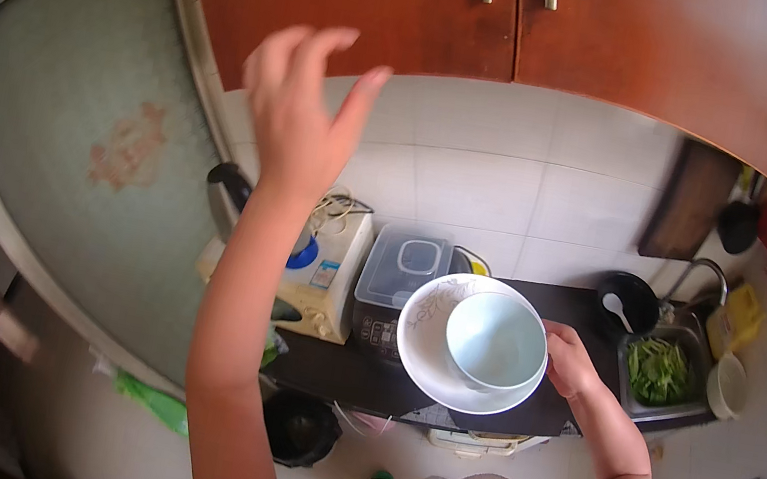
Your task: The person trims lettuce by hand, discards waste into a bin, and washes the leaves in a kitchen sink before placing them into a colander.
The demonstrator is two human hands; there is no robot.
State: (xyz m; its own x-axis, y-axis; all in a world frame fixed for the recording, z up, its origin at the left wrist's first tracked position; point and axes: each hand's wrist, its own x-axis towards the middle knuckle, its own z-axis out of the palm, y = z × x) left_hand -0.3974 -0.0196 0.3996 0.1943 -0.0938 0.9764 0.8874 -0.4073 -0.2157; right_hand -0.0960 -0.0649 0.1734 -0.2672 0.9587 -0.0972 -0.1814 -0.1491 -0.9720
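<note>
My right hand (567, 360) grips the right edge of a wide white bowl (421, 341) with a grey floral pattern inside. A smaller pale blue bowl (494, 340) rests in it, off to the right, and looks empty. Both are held above the dark counter; most of the fingers are hidden behind the rims. My left hand (306, 112) is raised with nothing in it, thumb and fingers apart, slightly blurred. It is seen against the lower part of a reddish-brown wall cabinet (392, 5) and the white wall tiles.
A clear lidded plastic box (405, 266) sits on a black appliance (376, 330) with buttons. Left of it stands a cream appliance (335, 300) with a cord on top. To the right, a sink (670, 413) holds leafy greens (658, 371) beside a black pan (628, 299). A frosted door (70, 111) is at left.
</note>
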